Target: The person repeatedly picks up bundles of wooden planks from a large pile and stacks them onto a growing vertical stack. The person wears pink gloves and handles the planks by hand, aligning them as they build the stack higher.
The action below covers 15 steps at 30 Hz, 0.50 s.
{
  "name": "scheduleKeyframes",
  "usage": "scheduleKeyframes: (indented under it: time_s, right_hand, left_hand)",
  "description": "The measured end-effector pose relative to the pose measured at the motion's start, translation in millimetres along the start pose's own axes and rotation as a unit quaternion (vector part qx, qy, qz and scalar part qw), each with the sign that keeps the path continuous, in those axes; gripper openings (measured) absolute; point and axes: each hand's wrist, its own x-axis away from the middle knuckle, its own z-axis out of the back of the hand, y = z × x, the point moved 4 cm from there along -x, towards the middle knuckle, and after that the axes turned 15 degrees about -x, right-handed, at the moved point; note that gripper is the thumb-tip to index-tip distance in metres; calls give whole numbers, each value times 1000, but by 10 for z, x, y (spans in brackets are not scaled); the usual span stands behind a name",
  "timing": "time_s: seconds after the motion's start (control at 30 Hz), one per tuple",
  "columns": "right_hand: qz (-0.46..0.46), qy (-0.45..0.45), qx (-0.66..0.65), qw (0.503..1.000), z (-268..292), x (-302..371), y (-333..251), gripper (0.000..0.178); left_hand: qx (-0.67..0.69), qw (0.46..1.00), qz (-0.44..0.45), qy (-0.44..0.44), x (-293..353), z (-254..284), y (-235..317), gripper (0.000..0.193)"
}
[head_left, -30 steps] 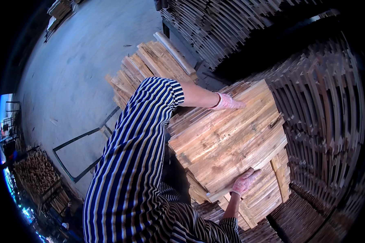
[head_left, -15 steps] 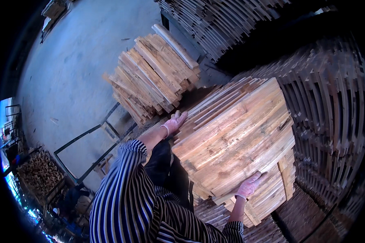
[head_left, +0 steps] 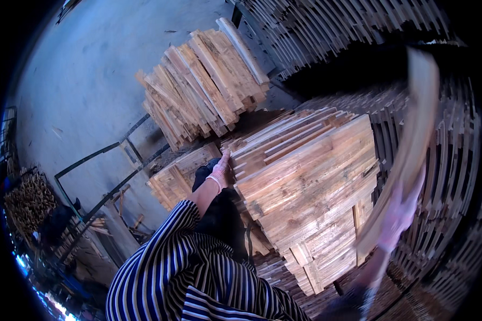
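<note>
In front of me stands a tall stack of pale wooden boards (head_left: 310, 171), its side face lit and its top layers uneven. My left hand (head_left: 221, 170), in a pinkish-white glove, lies against the stack's left end with the fingers stretched upward, partly hidden. Right of the stack, my right hand (head_left: 399, 216), gloved alike and smeared by motion, grips a long wooden board (head_left: 415, 128). That board stands steeply tilted, apart from the stack, its upper end reaching far up at the right.
Beyond lies another pile of boards (head_left: 206, 80) on the grey floor (head_left: 102, 69). Dense racks of stacked slats (head_left: 450, 166) line the right side and far back. A dark metal frame (head_left: 99, 163) and a heap of wood pieces (head_left: 29, 198) are at left.
My right hand has left the stack's side face and swung right, now with a board in it. The left hand has shifted slightly down and left along the stack's end. My view has turned somewhat.
</note>
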Motion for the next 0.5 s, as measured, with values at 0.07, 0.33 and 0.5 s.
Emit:
scheduleKeyframes:
  time_s: [0.07, 0.33, 0.5]
  right_hand:
    - [98, -119, -31, 988, -204, -558, -845, 66]
    - [442, -580, 345, 591, -2363, -140, -1614, 26]
    - [580, -432, 325, 610, -2705, -408, -2407, 17]
  left_hand:
    - [-2, 999, -12, 41, 331, -259, 166, 88]
    - [36, 994, -54, 85, -281, 148, -217, 66]
    - [97, 988, -62, 105, -354, 183, -273, 69]
